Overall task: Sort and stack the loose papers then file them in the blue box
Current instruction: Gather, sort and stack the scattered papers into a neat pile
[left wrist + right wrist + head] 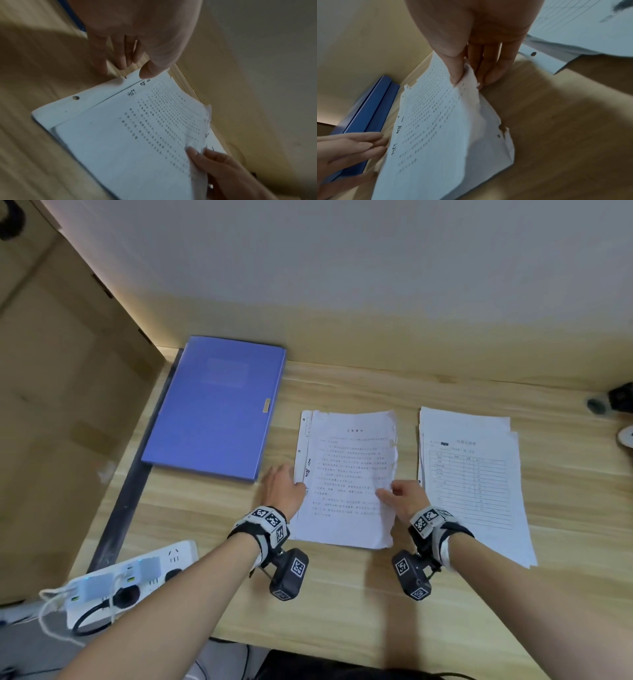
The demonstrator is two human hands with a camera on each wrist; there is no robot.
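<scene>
The blue box (215, 405) lies flat and closed at the back left of the wooden desk (342, 594); its edge also shows in the right wrist view (368, 115). A stack of printed papers (346, 474) lies at the centre, its sheets unevenly aligned. My left hand (284, 484) has straight fingers (120, 63) against the stack's left edge, thumb resting on the margin. My right hand (394, 491) pinches the stack's ragged right edge (467, 94) between thumb and fingers, lifting it slightly. A second pile, with a printed table on top (472, 481), lies to the right.
A white power strip (130, 577) with plugs and cables sits at the desk's front left corner. A large cardboard box (51, 405) stands at the left beyond a dark gap. A black object (616, 398) and a white round item (627, 436) sit at the right edge.
</scene>
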